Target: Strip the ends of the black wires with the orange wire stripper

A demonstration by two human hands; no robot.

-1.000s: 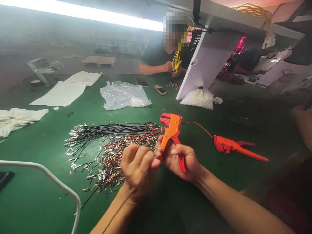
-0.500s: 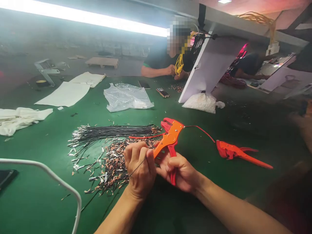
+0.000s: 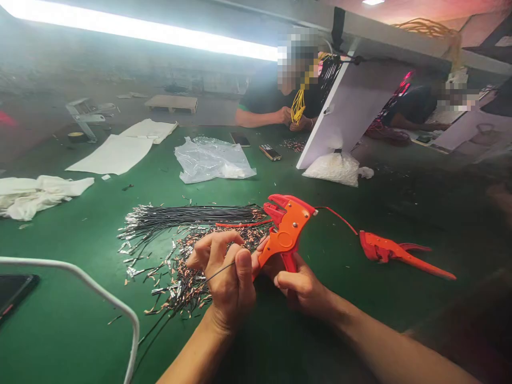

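My right hand is wrapped round the handles of an orange and red wire stripper, held upright with its jaws toward the left. Pinched in my left hand is a thin black wire, close beside the stripper's handle. The wire's far end is hidden by my fingers. Beyond my hands lies a bundle of black wires with silvery ends on the left and coppery ends on the right. Nearer, partly behind my left hand, is a heap of short wire scraps.
A second wire stripper lies to the right. A white cable curves across the front left. Farther back are a plastic bag, a tied white bag, and a phone. A co-worker across the table handles yellow wires.
The stripper has turned slightly and its lower handle has drawn closer to the upper one. My left hand has shifted its grip, thumb now raised along the wire. The view has moved slightly.
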